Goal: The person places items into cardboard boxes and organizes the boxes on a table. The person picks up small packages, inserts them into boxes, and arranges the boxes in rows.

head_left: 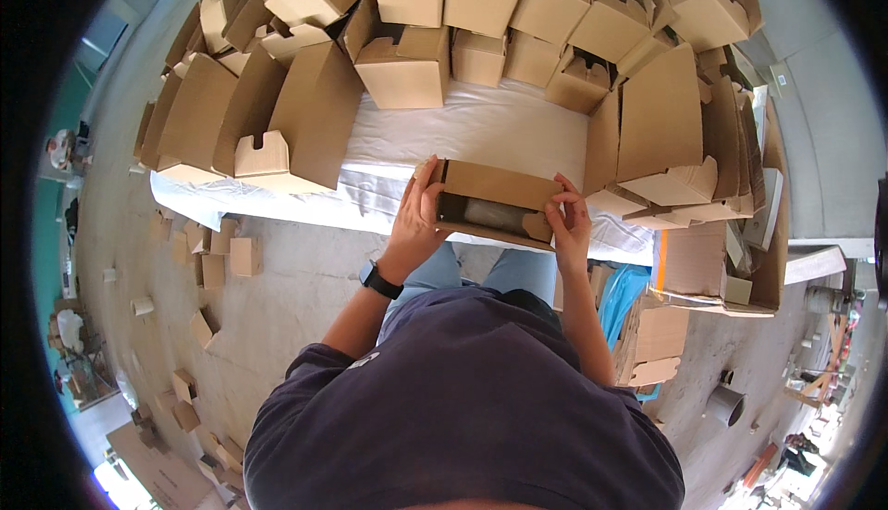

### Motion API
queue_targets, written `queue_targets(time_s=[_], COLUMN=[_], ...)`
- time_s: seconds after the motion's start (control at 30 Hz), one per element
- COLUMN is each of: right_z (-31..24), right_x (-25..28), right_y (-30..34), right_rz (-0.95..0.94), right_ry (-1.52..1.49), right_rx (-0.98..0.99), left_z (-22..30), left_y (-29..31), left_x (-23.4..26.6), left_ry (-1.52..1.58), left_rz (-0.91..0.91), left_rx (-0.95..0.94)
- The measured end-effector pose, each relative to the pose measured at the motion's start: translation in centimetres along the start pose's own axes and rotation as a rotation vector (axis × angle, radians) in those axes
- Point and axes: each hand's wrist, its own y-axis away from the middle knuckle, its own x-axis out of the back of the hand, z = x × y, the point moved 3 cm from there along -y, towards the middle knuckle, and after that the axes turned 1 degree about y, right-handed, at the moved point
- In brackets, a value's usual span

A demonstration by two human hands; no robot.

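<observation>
Between my hands, at the front edge of the white-covered table, is a long narrow cardboard box (499, 179) with its long side facing me uncovered. Through that opening a pale, whitish item (488, 213) shows inside; its kind cannot be made out. My left hand (420, 216), below a dark wristwatch (379, 280), grips the left end of the box, thumb at the near side. On the right end my right hand (570, 223) is closed, its fingertips at a small rounded cardboard flap (536, 226).
Opened cardboard boxes (400, 68) stand stacked along the back of the white-covered table (527, 126). More stand at left (310, 112) and right (661, 122). A large carton (694, 265) is at the right. Small boxes (245, 257) lie scattered over the floor at left.
</observation>
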Motion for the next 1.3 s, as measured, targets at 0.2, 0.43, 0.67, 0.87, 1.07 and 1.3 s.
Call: queue_targets(time_s=[0.2,0.43,0.67,0.87,1.07,1.3], right_z=[0.7,0.3,0.5,1.4,0.3,1.7], right_x=[-0.1,-0.4,-0.3,2.6,2.9,0.4], right_y=[0.2,0.1,0.4,-0.8,0.6,1.4], right_rz=[0.047,0.056,0.052,-0.275,-0.483,-0.126], right_ry=[-0.019,-0.013,-0.021,-0.031,-0.039,-0.05], right_rx=[0.053,0.04,0.076,-0.005,-0.09,0.009], left_z=[0.0,1.7,1.8,1.2,0.8,0.7], left_y=[2.0,3.2,1.4,0.7,0.5,0.6], left_x=[0.2,0.1,0.4,0.4,-1.3,-2.6], left_ry=[0.084,0.356,0.199,0.104,0.26,0.443], left_rz=[0.262,0.084,-0.057,0.013,0.195,0.313], left_rx=[0.095,0.258,0.034,-0.008,0.152,0.331])
